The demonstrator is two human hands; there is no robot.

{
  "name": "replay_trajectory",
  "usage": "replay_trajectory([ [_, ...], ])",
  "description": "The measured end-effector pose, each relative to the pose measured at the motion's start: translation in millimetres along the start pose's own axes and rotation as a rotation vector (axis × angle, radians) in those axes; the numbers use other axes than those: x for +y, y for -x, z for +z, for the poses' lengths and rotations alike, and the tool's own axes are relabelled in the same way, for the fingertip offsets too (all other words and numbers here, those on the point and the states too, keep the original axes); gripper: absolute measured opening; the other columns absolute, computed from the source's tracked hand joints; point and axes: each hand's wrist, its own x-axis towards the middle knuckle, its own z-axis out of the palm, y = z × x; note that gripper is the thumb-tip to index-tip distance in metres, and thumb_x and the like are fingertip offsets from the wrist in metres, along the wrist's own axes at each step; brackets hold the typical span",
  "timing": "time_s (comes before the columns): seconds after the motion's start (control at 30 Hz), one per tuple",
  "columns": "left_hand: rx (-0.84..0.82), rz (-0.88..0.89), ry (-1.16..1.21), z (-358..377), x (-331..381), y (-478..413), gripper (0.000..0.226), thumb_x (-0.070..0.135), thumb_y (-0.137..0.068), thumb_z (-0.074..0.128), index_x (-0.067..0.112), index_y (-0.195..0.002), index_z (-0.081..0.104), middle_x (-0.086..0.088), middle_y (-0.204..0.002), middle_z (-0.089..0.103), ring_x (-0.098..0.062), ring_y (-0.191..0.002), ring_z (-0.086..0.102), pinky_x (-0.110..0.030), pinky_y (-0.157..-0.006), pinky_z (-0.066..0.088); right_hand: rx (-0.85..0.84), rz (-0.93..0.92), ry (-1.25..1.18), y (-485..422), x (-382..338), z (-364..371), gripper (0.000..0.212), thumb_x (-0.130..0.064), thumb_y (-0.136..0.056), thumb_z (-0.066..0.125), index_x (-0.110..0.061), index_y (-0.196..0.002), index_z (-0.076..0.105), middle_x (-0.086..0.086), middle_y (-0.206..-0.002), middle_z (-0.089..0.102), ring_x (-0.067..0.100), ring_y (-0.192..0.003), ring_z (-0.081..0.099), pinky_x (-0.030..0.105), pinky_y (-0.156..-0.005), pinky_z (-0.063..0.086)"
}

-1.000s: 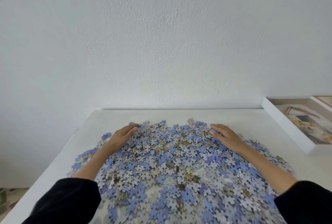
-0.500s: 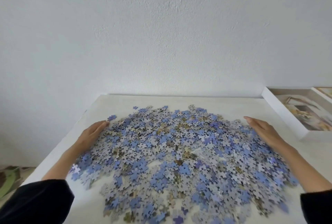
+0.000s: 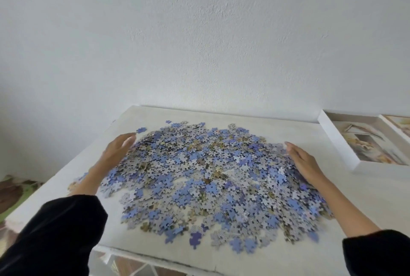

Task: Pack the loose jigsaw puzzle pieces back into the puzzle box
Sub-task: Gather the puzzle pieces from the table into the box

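A wide heap of loose blue, grey and tan jigsaw pieces (image 3: pixel 206 178) covers the middle of the white table (image 3: pixel 244 118). My left hand (image 3: pixel 116 150) lies on edge against the heap's left rim, fingers straight. My right hand (image 3: pixel 305 161) stands against the heap's right rim, fingers straight too. Neither hand holds a piece. The white puzzle box (image 3: pixel 346 153), with a pale picture inside, sits at the table's right, beyond my right hand. One blue piece (image 3: pixel 141 130) lies apart near my left fingertips.
A white wall rises right behind the table. The table's left edge runs close to my left forearm, with patterned floor (image 3: pixel 13 189) below it. A few stray pieces (image 3: pixel 76 181) lie by that edge. A second picture panel (image 3: pixel 399 124) shows at the far right.
Both hands slid from the top middle of the heap outward to its left and right rims. The view tilted down, so more of the table's near edge shows.
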Motion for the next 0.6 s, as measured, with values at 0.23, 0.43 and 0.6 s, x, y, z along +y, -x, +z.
replay_trajectory([
  [0.23, 0.076, -0.281, -0.254, -15, -56, 32, 0.06, 0.052, -0.096, 0.023, 0.012, -0.136, 0.044, -0.012, -0.141, 0.044, -0.032, -0.13, 0.039, -0.055, -0.109, 0.025, 0.009, 0.006, 0.125, 25, 32, -16, 0.07, -0.067, -0.087, 0.024, -0.021, -0.135, 0.044, 0.004, -0.141, 0.043, 0.022, -0.132, 0.036, 0.042, -0.11, 0.026],
  [0.43, 0.119, -0.179, -0.273, 15, -30, 49, 0.052, 0.041, -0.1, 0.025, 0.009, -0.139, 0.039, -0.016, -0.142, 0.041, -0.031, -0.13, 0.038, -0.048, -0.106, 0.033, 0.021, -0.009, 0.231, 29, 25, 0, 0.046, -0.036, -0.098, 0.028, -0.017, -0.139, 0.038, 0.006, -0.147, 0.032, 0.024, -0.139, 0.022, 0.037, -0.112, 0.016],
  [0.6, 0.126, -0.136, -0.122, 21, -8, 51, 0.05, 0.035, -0.101, 0.026, 0.006, -0.139, 0.036, -0.017, -0.144, 0.038, -0.031, -0.133, 0.033, -0.046, -0.108, 0.028, 0.058, 0.024, 0.06, 32, 15, 1, 0.046, -0.034, -0.098, 0.031, -0.013, -0.138, 0.04, 0.008, -0.144, 0.038, 0.025, -0.135, 0.031, 0.039, -0.109, 0.024],
])
